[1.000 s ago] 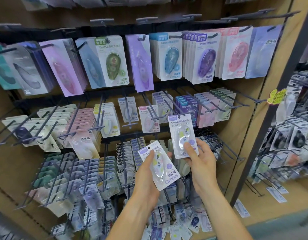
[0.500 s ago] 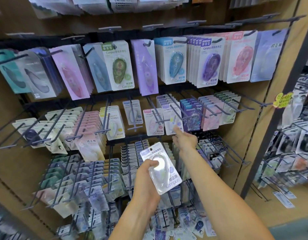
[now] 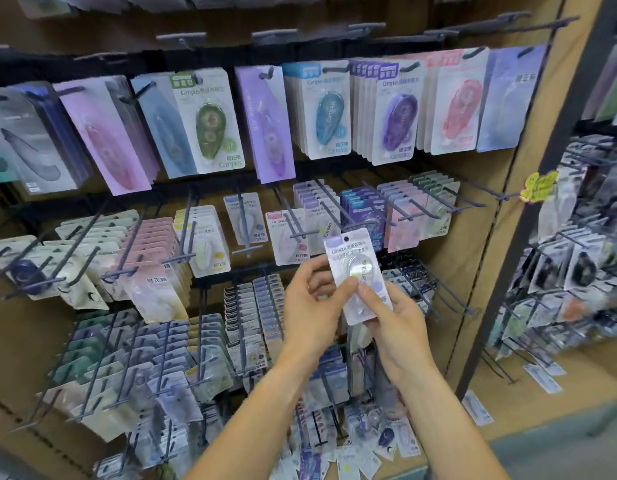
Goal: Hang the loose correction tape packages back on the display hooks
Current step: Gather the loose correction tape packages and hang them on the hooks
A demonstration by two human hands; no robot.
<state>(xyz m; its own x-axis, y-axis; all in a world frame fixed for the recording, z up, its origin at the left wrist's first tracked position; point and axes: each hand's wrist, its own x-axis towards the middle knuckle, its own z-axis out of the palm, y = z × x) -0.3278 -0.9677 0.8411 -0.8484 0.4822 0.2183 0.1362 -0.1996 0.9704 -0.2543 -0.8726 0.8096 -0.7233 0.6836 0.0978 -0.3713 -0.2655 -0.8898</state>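
Gripping package (image 3: 356, 271), both hands, below hooks (image 3: 300, 223)

Evenly and fairly brightly lit from overhead, with soft, weak shadows under the hooks (image 3: 301, 221) above the hands. White glare on the blister of the package (image 3: 356, 271) pinched between left hand (image 3: 312, 304) and right hand (image 3: 391, 318). Softly blurred throughout, worst at lower left and far right of the hands; wide-angle bowing of the post (image 3: 528, 209) to their right.
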